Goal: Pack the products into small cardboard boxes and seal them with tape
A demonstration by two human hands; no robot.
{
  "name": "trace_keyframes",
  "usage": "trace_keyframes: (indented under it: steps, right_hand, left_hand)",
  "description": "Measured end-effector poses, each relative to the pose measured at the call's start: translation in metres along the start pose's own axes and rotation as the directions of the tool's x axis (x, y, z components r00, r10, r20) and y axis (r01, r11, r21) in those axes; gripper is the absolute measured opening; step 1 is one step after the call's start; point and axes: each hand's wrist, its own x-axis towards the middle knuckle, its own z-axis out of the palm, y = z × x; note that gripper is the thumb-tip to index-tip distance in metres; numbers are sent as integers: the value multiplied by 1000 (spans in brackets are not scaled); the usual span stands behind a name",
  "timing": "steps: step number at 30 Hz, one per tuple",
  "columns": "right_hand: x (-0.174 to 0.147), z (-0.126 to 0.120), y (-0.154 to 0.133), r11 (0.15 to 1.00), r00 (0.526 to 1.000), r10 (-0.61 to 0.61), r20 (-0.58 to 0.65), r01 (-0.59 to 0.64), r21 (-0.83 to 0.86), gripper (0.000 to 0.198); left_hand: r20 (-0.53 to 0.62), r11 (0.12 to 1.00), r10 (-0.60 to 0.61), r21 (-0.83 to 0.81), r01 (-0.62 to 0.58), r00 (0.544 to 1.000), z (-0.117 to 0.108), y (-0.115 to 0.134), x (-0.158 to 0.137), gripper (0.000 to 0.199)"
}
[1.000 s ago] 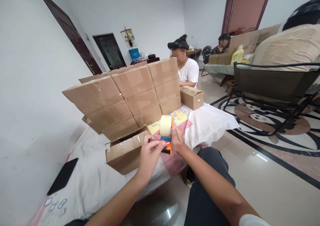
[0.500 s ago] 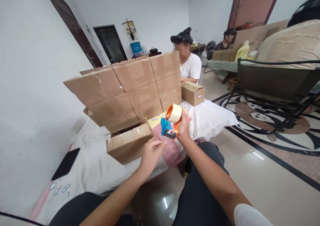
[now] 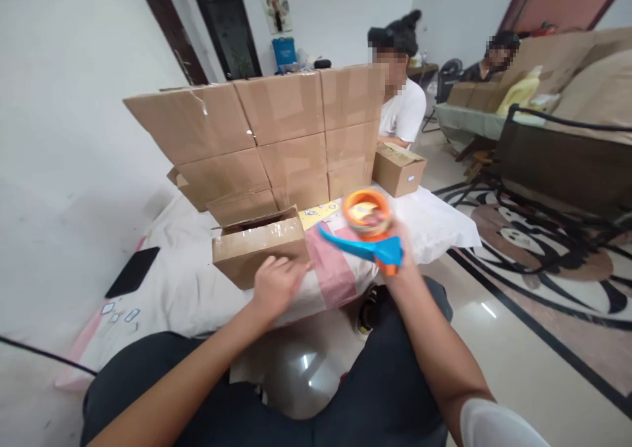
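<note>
My right hand (image 3: 399, 262) grips a tape dispenser (image 3: 365, 246) with an orange hub and a blue arm, raised above the cloth and slightly blurred. Its roll is seen from the side. In front of the near face of a small cardboard box (image 3: 257, 253) is my left hand (image 3: 276, 286), fingers curled and one digit pointing right. What it holds, if anything, cannot be made out, nor whether it touches the box. That box has shiny tape along its upper edge, and a dark gap shows behind that edge.
A wall of stacked cardboard boxes (image 3: 281, 131) stands behind the small box. Another box (image 3: 399, 170) sits at the right on the cloth-covered surface (image 3: 178, 282), and a black flat object (image 3: 132, 272) lies at left. A person in white (image 3: 409, 108) sits beyond the stack.
The dispenser has turned, showing its roll side-on and its blue arm pointing left, and moved right with my right hand. My left hand has shifted left, its fingers now more curled. The view has shifted.
</note>
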Motion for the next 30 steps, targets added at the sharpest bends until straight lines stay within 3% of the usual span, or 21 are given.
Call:
trace_keyframes:
  steps: [2, 5, 6, 8, 11, 14, 17, 18, 20, 21, 22, 24, 27, 28, 30]
  right_hand:
    - [17, -22, -3, 996, 997, -60, -46, 63, 63, 61]
    - [45, -29, 20, 983, 942, -142, -305, 170, 68, 64]
    - [52, -25, 34, 990, 938, -135, -320, 139, -8, 63]
    - [59, -11, 63, 975, 970, -68, -232, 15, -223, 62]
    - [60, 6, 94, 894, 990, 67, -127, -116, -433, 59]
    - [60, 10, 96, 850, 976, 121, -181, -196, -489, 51]
    - [56, 14, 74, 795, 960, 1, -281, -171, -582, 47]
    - [50, 18, 63, 786, 969, -55, -240, -106, -610, 46]
    - [32, 33, 38, 798, 994, -108, 30, 105, -594, 43]
    - [20, 44, 25, 829, 965, -92, 244, 210, -519, 40]
    - [6, 56, 13, 858, 897, -90, 432, 290, -424, 38]
    - [-21, 80, -7, 885, 764, -148, 628, 386, -261, 30]
    - [-47, 101, -22, 874, 698, -277, 660, 469, -130, 10]
    - [-50, 102, -24, 860, 690, -315, 652, 498, -112, 6]
    - [-49, 98, -29, 833, 705, -402, 585, 547, -86, 11]
  left_hand:
    - [-53, 992, -112, -65, 109, 992, -2, -15, -3, 32]
    - [-68, 970, -202, -153, 190, 977, -4, -15, -2, 29]
    - [-58, 956, -231, -198, 215, 971, -5, -11, 0, 32]
    - [-22, 897, -297, -348, 271, 954, -7, -2, 3, 38]
    - [40, 724, -385, -607, 328, 922, -15, 4, 2, 37]
    - [61, 615, -419, -715, 332, 906, -24, -3, -3, 33]
    - [63, 572, -438, -750, 332, 897, -30, -14, -7, 33]
    - [61, 566, -445, -754, 333, 894, -32, -16, -8, 32]
    - [60, 569, -451, -749, 339, 891, -34, -19, -10, 30]
    - [62, 583, -449, -736, 345, 891, -36, -19, -11, 29]
    - [61, 607, -441, -714, 348, 896, -37, -19, -12, 27]
    - [31, 700, -384, -642, 312, 923, -39, -16, -13, 22]
    - [-45, 842, -258, -501, 202, 965, -40, -11, -15, 18]
    - [-34, 859, -256, -467, 211, 966, -40, -11, -15, 20]
    - [103, 869, -323, -363, 337, 941, -40, -13, -15, 28]
